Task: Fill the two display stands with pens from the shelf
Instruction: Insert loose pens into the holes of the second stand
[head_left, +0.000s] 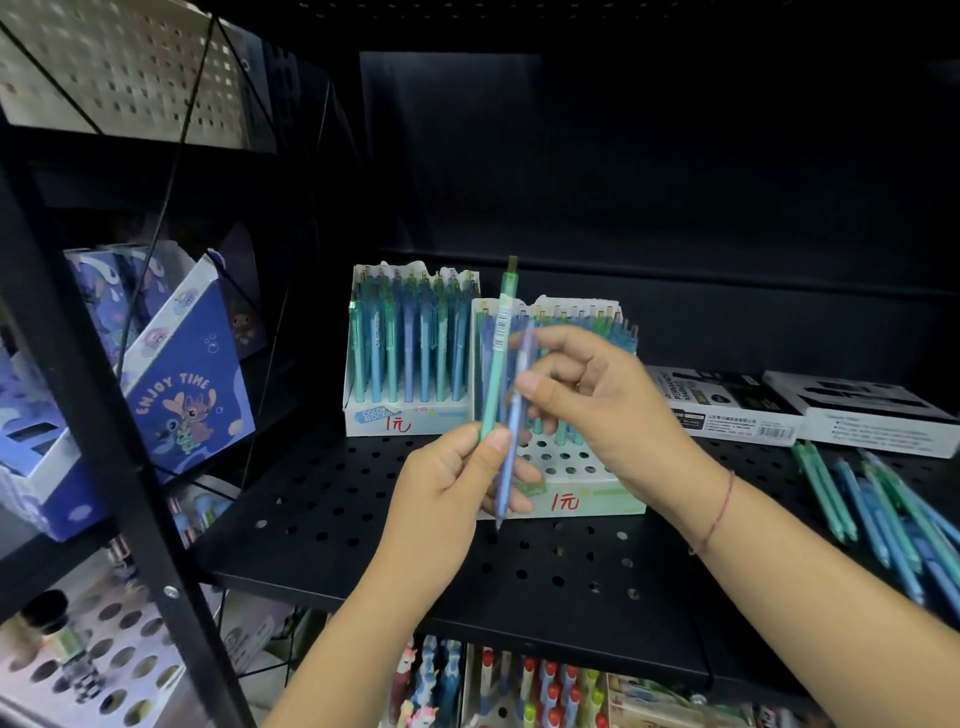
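Two white display stands sit on the black perforated shelf (332, 525). The rear-left stand (400, 423) is packed with blue and green pens. The front-right stand (592, 496) has pens in its back rows and empty holes in front. My left hand (447, 483) grips the lower end of a green pen (496, 353) that points up. My right hand (597, 395) holds a blue pen (511, 441) almost upright, tip down, in front of the front-right stand. A loose heap of blue and green pens (883, 514) lies on the shelf at the right.
Two flat marker boxes (810, 410) lie behind the loose pens. A blue cartoon-printed box (182, 384) stands on the left shelf behind a black upright post (119, 441). More pens show on the shelf below (540, 686).
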